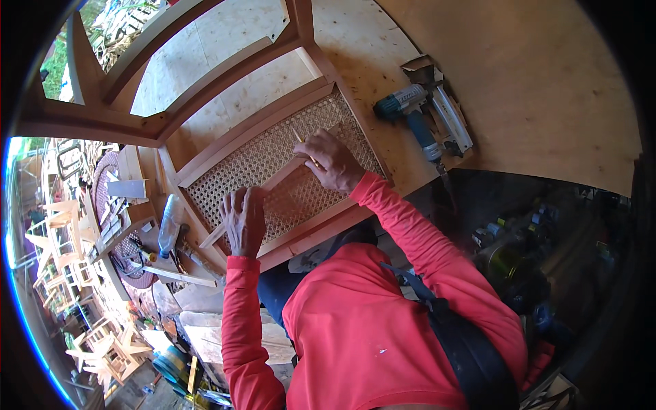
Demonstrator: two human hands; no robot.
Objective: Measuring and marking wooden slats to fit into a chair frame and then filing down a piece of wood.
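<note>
A wooden chair frame (311, 231) lies in front of me, with a woven cane panel (301, 212) set inside it. A thin wooden strip (282, 174) runs slantwise across the cane, from lower left to upper right. My left hand (244, 220) grips the strip near its lower-left end, fingers bent over it. Farther up the strip, my right hand (331, 161) is closed round a slim pencil (298, 134); its tip is hard to make out. The right fingers rest at the strip, partly hiding it.
Right of the frame, a blue-green nail gun (415, 119) lies on the plywood tabletop (533, 82). To the left are a clear plastic bottle (170, 225), a hammer (198, 258) and wood offcuts. Curved frame rails (219, 87) rise at the far side. Dark clutter fills the lower right.
</note>
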